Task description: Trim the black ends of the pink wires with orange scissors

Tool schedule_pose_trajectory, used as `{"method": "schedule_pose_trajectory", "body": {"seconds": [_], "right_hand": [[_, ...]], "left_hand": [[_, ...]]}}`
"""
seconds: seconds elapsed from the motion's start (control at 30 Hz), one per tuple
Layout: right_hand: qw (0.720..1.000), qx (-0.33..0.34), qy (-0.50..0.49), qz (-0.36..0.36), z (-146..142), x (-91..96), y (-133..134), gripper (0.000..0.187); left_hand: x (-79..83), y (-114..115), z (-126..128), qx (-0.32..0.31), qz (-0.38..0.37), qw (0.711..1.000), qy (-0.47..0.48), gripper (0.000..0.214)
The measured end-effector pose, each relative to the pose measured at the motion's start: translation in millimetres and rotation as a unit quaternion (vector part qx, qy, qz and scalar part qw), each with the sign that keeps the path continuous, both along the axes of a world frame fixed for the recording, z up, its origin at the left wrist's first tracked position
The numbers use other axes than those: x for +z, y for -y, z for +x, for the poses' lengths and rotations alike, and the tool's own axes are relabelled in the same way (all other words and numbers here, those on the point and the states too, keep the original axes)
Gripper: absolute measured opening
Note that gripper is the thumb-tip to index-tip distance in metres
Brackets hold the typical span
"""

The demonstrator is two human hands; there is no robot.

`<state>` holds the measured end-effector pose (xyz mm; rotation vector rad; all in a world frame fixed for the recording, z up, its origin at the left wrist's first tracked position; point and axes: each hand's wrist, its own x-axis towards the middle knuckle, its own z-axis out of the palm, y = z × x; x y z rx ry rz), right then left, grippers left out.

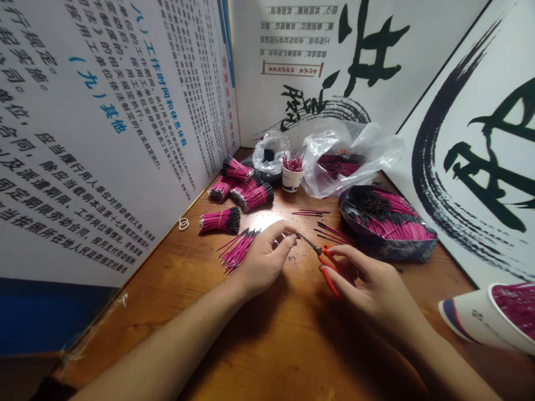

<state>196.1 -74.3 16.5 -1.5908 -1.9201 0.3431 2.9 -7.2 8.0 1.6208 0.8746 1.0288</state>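
Note:
My right hand (363,278) grips orange-handled scissors (326,259), its fingers in and around the handles. Their dark blades point left and reach the fingertips of my left hand (270,253), which is closed in a pinch. What those fingertips hold is too small to make out. Beside my left hand lies a loose fan of pink wires (238,250), partly covered by it. Just behind, a banded bundle of pink wires with black ends (219,220) rests on the table. A few separate pink wires (334,233) lie beyond the scissors.
More banded bundles (253,195) are piled at the back left. A paper cup of pink pieces (292,179) stands near clear plastic bags (351,150). At right are an open dark bag of wires (388,245) and a tilted cup (472,314). Printed panels (267,106) enclose the table.

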Motion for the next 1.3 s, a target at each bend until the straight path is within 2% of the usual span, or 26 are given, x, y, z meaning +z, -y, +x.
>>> {"method": "schedule_pose_trajectory", "body": {"seconds": [1.3], "right_hand": [[1.0,0.002,0.011,-0.004,1.6,1.6,0.3,0.022]], "left_hand": [[2.3,-0.3,-0.3,0.002,0.003,1.0,-0.013,0.015]]}}
